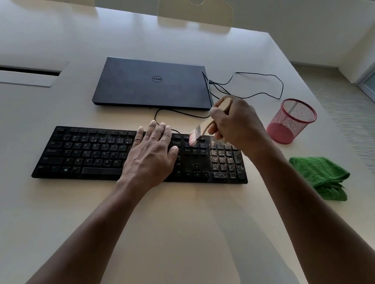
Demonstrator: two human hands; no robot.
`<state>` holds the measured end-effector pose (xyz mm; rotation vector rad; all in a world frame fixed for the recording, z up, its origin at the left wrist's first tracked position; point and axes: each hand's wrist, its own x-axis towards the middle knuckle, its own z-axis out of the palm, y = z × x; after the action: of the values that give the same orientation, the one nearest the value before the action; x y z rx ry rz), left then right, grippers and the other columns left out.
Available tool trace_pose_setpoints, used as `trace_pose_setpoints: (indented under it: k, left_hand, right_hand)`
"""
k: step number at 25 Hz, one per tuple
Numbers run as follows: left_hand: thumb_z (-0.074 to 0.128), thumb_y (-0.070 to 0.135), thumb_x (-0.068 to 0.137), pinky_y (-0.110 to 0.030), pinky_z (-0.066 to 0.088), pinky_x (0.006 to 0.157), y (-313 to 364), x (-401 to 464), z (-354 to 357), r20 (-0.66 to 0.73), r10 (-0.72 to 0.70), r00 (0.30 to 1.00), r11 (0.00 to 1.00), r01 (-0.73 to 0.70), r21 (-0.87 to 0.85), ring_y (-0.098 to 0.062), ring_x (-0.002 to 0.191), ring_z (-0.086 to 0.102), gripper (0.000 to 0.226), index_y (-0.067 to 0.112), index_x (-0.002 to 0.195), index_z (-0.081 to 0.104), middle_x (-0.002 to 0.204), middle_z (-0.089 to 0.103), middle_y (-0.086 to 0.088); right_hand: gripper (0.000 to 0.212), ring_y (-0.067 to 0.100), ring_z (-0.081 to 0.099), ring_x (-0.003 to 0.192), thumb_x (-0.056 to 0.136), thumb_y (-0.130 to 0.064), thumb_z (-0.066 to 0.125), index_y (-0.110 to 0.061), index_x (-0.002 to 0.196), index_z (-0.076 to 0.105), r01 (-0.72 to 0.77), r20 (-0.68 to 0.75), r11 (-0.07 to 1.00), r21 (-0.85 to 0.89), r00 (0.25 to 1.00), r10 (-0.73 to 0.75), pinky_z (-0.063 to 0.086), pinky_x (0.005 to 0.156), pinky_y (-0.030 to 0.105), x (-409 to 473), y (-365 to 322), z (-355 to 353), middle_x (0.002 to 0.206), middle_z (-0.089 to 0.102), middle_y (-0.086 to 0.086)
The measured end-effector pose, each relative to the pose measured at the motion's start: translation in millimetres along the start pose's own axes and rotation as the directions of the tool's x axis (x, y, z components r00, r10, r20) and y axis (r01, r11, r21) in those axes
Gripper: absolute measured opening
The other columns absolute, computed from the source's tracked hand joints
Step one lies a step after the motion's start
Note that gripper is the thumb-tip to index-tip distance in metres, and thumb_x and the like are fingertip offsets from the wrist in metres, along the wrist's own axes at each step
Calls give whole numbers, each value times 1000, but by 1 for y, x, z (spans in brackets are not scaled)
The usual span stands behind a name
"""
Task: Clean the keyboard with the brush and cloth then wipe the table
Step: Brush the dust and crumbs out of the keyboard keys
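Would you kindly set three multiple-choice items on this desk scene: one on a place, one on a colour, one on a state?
1. Where does the green cloth lie?
A. right of the keyboard
B. on the laptop
C. in the mesh cup

2. What colour is the mesh cup?
A. blue
B. red
C. white

3. How is the laptop?
A. open
B. closed
C. standing on edge

Answers: 1 A, the cloth sits on the table beside the keyboard's number pad; 2 B, its mesh is red; 3 B, the lid lies flat, logo up.

Soft daylight from the right (arm shadows fall leftward), with wide-angle edge bending.
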<state>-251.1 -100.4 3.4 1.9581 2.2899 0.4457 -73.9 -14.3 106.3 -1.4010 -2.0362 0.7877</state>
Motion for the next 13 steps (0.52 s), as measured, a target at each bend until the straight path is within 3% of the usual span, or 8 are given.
trace_pose_setpoints:
  k: [4, 6, 9, 10, 13]
  left_hand:
    - [26, 47, 105, -39, -4, 126, 1, 0, 1, -2, -4, 1000, 1000, 4, 1, -16, 155, -3, 64, 16, 160, 16, 168, 11, -3]
    - [26, 46, 105, -39, -4, 126, 1, 0, 1, 1, -5, 1000, 1000, 5, 3, -16, 155, -3, 63, 16, 160, 16, 168, 11, -3]
    - [26, 46, 105, -38, -5, 126, 1, -1, -1, 0, -7, 1000, 1000, 7, 1, -16, 155, -4, 64, 16, 160, 15, 168, 11, -3]
    - [26, 46, 105, -38, -5, 126, 1, -1, -2, 3, -6, 1000, 1000, 6, 0, -16, 155, -4, 64, 16, 160, 15, 168, 11, -3]
    - [25, 47, 105, -38, -6, 125, 2, -1, -1, 9, -5, 1000, 1000, 5, 4, -16, 155, -4, 64, 16, 160, 15, 168, 10, -3]
  right_hand:
    - [17, 26, 68, 81, 98, -24, 54, -13, 103, 67, 45, -108, 940, -338, 990, -86, 59, 77, 37, 6, -2, 6, 89, 69, 5]
    - [16, 25, 71, 76, 98, -23, 54, -14, 101, 66, 31, -102, 969, -243, 993, -57, 59, 72, 38, 11, -6, 4, 84, 72, 5]
    - [13, 11, 66, 51, 101, -20, 54, -13, 100, 65, -38, 45, 996, 77, 998, 34, 51, 48, 24, 12, -16, 11, 72, 73, 8]
    - [13, 9, 65, 49, 101, -20, 54, -13, 100, 65, -41, 49, 997, 61, 998, 38, 51, 47, 24, 11, -16, 15, 72, 73, 7]
    - [16, 23, 69, 72, 96, -23, 53, -15, 97, 67, -7, -79, 963, -268, 997, -15, 58, 69, 34, 15, -11, 15, 79, 70, 4]
